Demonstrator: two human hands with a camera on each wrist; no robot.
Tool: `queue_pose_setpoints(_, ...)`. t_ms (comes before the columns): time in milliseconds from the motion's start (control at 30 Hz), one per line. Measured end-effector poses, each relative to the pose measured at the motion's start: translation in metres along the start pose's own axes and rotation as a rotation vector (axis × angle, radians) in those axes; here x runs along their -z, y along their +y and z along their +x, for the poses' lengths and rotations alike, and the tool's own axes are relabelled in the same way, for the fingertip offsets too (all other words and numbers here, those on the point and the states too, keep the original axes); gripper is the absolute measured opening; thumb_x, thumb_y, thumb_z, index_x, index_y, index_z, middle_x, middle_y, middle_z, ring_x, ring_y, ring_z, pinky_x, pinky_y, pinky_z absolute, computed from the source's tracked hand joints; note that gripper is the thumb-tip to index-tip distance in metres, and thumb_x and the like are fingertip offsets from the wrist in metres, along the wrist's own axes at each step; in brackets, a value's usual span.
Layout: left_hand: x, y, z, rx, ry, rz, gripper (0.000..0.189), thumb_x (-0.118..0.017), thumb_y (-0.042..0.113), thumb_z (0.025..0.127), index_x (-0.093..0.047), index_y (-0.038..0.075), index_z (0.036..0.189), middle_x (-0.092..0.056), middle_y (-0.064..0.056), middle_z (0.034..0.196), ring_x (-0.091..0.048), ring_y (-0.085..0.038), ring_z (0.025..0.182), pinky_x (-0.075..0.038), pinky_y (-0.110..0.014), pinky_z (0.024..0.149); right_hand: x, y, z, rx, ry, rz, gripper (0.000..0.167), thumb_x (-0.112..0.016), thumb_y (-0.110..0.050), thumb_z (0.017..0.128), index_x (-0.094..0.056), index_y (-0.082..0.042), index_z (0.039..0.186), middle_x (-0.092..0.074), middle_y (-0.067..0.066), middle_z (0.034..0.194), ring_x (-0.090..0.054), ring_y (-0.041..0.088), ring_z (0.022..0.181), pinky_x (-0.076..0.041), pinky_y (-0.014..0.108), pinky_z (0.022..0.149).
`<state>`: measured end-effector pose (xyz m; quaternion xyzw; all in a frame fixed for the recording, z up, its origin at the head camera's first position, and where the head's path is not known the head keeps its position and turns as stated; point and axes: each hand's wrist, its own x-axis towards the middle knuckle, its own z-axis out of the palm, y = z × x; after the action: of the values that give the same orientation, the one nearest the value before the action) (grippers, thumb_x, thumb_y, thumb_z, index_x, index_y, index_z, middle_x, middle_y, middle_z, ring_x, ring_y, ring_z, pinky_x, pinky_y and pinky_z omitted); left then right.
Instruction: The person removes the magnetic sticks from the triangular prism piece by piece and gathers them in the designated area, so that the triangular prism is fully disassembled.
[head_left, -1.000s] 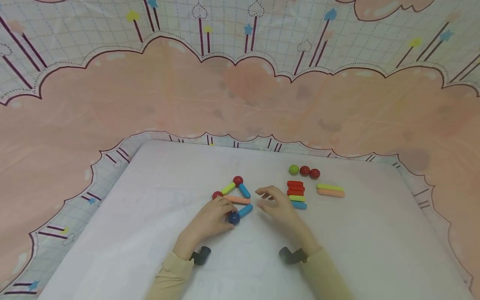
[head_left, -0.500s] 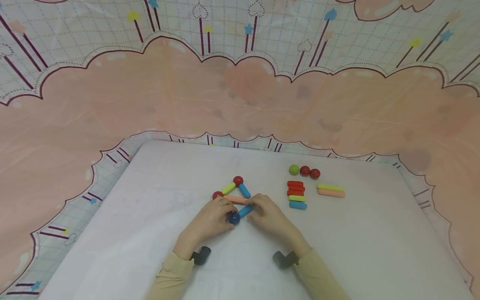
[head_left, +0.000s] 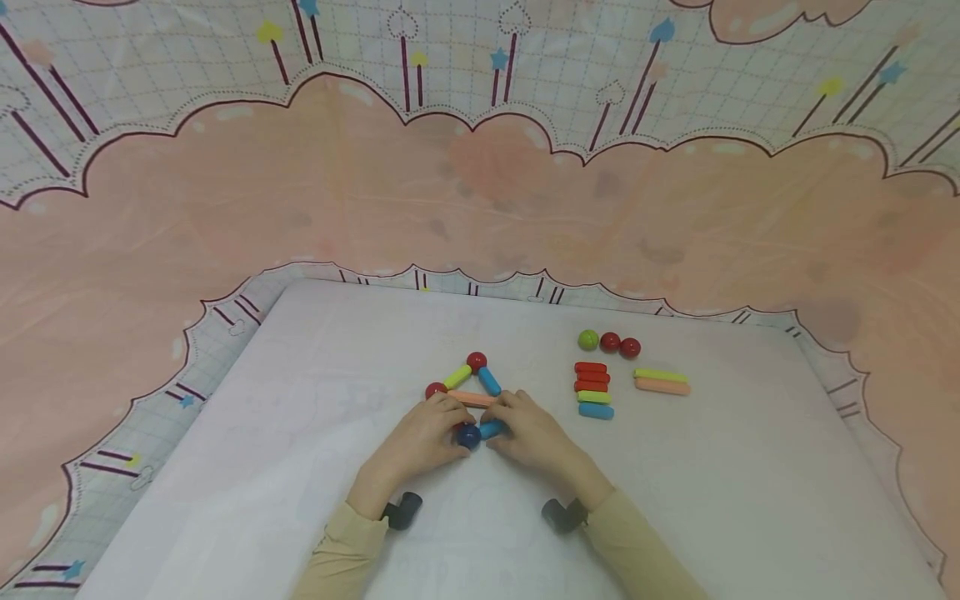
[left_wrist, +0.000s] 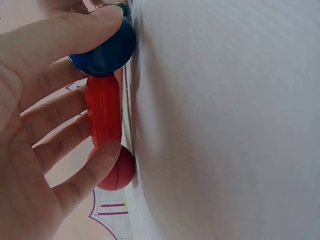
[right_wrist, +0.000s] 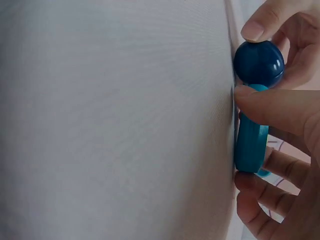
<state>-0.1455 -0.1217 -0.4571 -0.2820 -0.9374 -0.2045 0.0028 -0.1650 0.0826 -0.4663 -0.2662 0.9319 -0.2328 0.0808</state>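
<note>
My left hand [head_left: 422,433] grips a dark blue ball [head_left: 469,436], its thumb over the ball. In the left wrist view a red rod [left_wrist: 104,110] joins that ball to a red ball [left_wrist: 122,170], which the little finger touches. With thumb and fingers, my right hand [head_left: 534,429] pinches a light blue rod [right_wrist: 251,145], whose end meets the dark blue ball. Beyond the hands lie an orange rod [head_left: 469,399], a yellow-green rod [head_left: 457,377], another red ball [head_left: 476,361] and a second blue rod [head_left: 490,382]. My right fingers cover the orange rod's right end.
Right of the hands lies a column of short rods [head_left: 592,377] in red, yellow-green and blue. A green ball [head_left: 588,339] and two red balls [head_left: 610,342] sit behind it. Farther right are long yellow-green and orange rods [head_left: 662,387]. A white cloth [head_left: 360,342] covers the table.
My right hand has come in from the right and taken hold of the light blue rod, which now lies flatter beside the dark blue ball. My left hand has stayed in place.
</note>
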Motion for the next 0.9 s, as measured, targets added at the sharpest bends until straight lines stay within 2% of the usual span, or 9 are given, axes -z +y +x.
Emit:
queue_pose_setpoints(200, -0.0001, 0.0001, -0.0001, -0.002, 0.010, -0.009, 0.032, -0.082, 0.024, 0.075, -0.070, 0.014, 0.102, -0.068, 0.001, 0.106, -0.058, -0.020, 0.109, -0.047, -0.039, 0.098, -0.0008, 0.0024, -0.0023, -0.005, -0.039, 0.031, 0.026, -0.071, -0.028, 0.087, -0.067, -0.023, 0.111, -0.059, -0.004, 0.109, -0.052, 0.012, 0.100, -0.052, 0.032, 0.088)
queue_pose_setpoints(433, -0.0018, -0.0020, 0.0000, -0.019, 0.031, 0.015, 0.032, -0.082, 0.025, 0.074, -0.071, 0.014, 0.102, -0.068, 0.001, 0.105, -0.059, -0.018, 0.107, -0.049, -0.037, 0.096, -0.0001, 0.0034, -0.0063, 0.011, -0.096, 0.083, 0.031, -0.065, -0.033, 0.090, -0.064, -0.024, 0.120, -0.060, -0.003, 0.127, -0.055, 0.017, 0.120, -0.048, 0.044, 0.101)
queue_pose_setpoints(833, -0.0016, -0.0017, -0.0005, -0.032, 0.044, 0.008, 0.032, -0.082, 0.025, 0.074, -0.071, 0.013, 0.102, -0.068, 0.000, 0.105, -0.059, -0.020, 0.107, -0.049, -0.038, 0.095, 0.0015, 0.0039, -0.0087, 0.003, -0.119, 0.085, 0.032, -0.064, -0.034, 0.091, -0.064, -0.025, 0.121, -0.061, -0.006, 0.118, -0.056, 0.012, 0.108, -0.050, 0.040, 0.096)
queue_pose_setpoints(900, -0.0018, -0.0017, -0.0009, -0.037, 0.042, 0.014, 0.033, -0.082, 0.025, 0.074, -0.071, 0.013, 0.102, -0.068, -0.001, 0.106, -0.059, -0.020, 0.107, -0.049, -0.038, 0.095, 0.0026, 0.0037, -0.0095, 0.001, -0.118, 0.077, 0.031, -0.064, -0.034, 0.091, -0.064, -0.025, 0.121, -0.061, -0.007, 0.114, -0.056, 0.011, 0.103, -0.051, 0.037, 0.092)
